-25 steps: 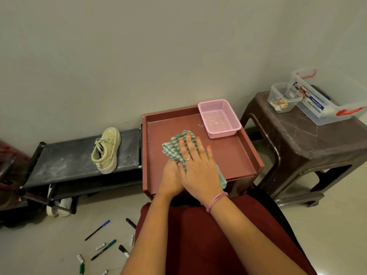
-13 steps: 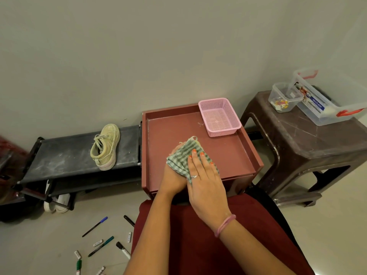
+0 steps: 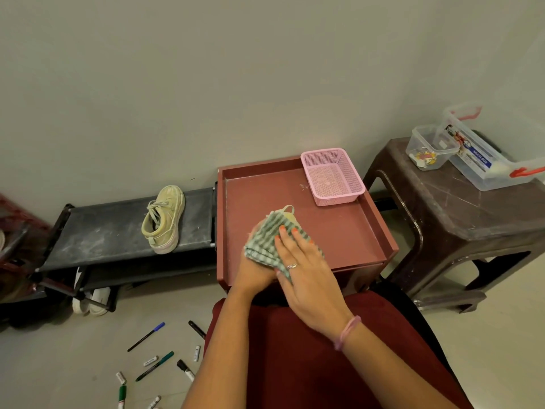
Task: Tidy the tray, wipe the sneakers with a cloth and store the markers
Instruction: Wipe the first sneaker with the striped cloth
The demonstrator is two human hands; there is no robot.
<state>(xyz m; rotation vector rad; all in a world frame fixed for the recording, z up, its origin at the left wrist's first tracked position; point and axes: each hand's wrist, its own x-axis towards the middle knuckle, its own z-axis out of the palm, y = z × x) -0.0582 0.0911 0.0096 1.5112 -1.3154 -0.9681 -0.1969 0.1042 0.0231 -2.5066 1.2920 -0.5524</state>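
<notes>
Both hands meet over the near part of the tray (image 3: 348,231), with the checked cloth (image 3: 267,240) folded between them. Under the cloth sits the left hand (image 3: 254,274), its fingers hidden by the fabric, so whether it grips the cloth or merely supports it cannot be told. On top lies the right hand (image 3: 306,278), fingers straight and flat, pressing the cloth down without curling round it; the fabric's striped folds stick out beyond the fingertips toward the tray's far side, and a small loop of the cloth points the same way. At the tray's far right corner stands a pink basket (image 3: 333,175), well apart from the cloth. Left of the tray, on a dark low rack (image 3: 112,231), rests one pale sneaker (image 3: 163,221), toe toward the wall; white shoes (image 3: 91,299) show beneath that rack. On the floor below and left of the tray lie scattered markers (image 3: 154,366), some capped, some with loose caps beside them. Right of the tray stands a brown stool (image 3: 460,219) bearing a small clear tub (image 3: 429,152) and a larger clear box (image 3: 495,154) with red handles.
</notes>
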